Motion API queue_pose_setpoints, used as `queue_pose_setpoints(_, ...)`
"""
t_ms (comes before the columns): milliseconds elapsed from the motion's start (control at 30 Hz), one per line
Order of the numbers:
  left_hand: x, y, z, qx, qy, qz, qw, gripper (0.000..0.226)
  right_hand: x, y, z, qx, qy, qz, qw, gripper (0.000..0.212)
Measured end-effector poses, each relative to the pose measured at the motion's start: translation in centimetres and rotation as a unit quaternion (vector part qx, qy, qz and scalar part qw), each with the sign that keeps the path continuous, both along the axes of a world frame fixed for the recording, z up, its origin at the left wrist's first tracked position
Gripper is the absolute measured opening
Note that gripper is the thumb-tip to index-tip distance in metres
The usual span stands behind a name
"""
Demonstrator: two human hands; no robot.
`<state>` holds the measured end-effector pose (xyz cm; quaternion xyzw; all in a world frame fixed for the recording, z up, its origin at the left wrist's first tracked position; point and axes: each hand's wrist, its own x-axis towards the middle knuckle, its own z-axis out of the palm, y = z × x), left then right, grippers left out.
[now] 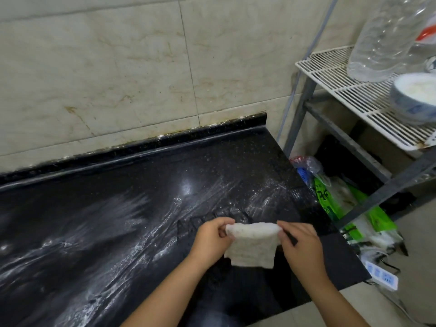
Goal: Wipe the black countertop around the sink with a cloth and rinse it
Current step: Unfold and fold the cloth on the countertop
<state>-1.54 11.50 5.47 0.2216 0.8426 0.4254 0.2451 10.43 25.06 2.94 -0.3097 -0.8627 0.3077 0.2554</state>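
Note:
A white folded cloth (252,244) hangs between my two hands above the black countertop (132,213). My left hand (212,239) pinches the cloth's upper left corner. My right hand (299,246) pinches its upper right corner. The cloth's lower edge hangs free, just over the counter's right part. The countertop shines with wet streaks and whitish smears across its middle and left. No sink is in view.
A tiled wall (141,67) rises behind the counter. To the right stands a metal rack (354,95) with a clear water bottle (387,36) and a bowl (415,97). Green plastic bags (342,204) and a power strip (382,274) lie on the floor beside the counter's edge.

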Motion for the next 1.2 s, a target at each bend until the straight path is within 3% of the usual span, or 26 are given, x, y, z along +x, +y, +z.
queue_pose_setpoints(133, -1.5, -0.9, 1.5, 0.023, 0.120, 0.023, 0.992, 0.029, -2.3, 0.5, 2.0, 0.042, 0.033, 0.031, 0.998, 0.022)
queue_pose_setpoints(267, -1.3, -2.3, 1.0, -0.019, 0.251, 0.022, 0.967, 0.028, -2.2, -0.7, 2.4, 0.114, 0.042, 0.064, 0.991, 0.016)
queue_pose_setpoints(367, -0.5, -3.6, 0.3, -0.029, 0.296, 0.009, 0.955, 0.039, -1.3, -1.8, 2.2, 0.116, 0.036, 0.082, 0.989, 0.013)
queue_pose_setpoints(467, 0.3, -4.8, 0.1, -0.006, 0.283, -0.004, 0.959, 0.033, -0.4, -2.2, 2.1, 0.087, 0.015, 0.103, 0.991, 0.004)
queue_pose_setpoints(600, 0.3, -5.5, 0.7, -0.037, 0.213, -0.056, 0.975, 0.010, 0.0, -1.6, 1.5, -0.029, -0.024, 0.136, 0.990, 0.005)
queue_pose_setpoints(767, -0.4, -4.9, -0.4, -0.055, 0.115, -0.082, 0.988, 0.020, -0.6, -1.0, 0.6, -0.079, -0.036, 0.124, 0.989, 0.013)
queue_pose_setpoints(867, -0.8, -3.8, -0.6, -0.031, 0.164, -0.046, 0.985, 0.011, -1.5, -0.7, 1.3, -0.041, 0.013, 0.113, 0.993, 0.010)
queue_pose_setpoints(1000, -1.0, -2.8, -0.4, 0.059, 0.305, -0.049, 0.949, 0.019, -1.4, -0.2, 2.9, 0.016, 0.094, 0.109, 0.989, 0.030)
queue_pose_setpoints(1133, -0.1, -3.4, -1.9, 0.098, 0.274, -0.072, 0.954, 0.011, 0.1, -0.3, 1.4, 0.011, 0.106, 0.093, 0.990, 0.026)
queue_pose_setpoints(1200, 1.0, -4.0, -2.9, 0.059, 0.208, -0.116, 0.970, 0.026, 1.1, -0.5, -0.3, -0.018, 0.077, 0.101, 0.992, 0.013)
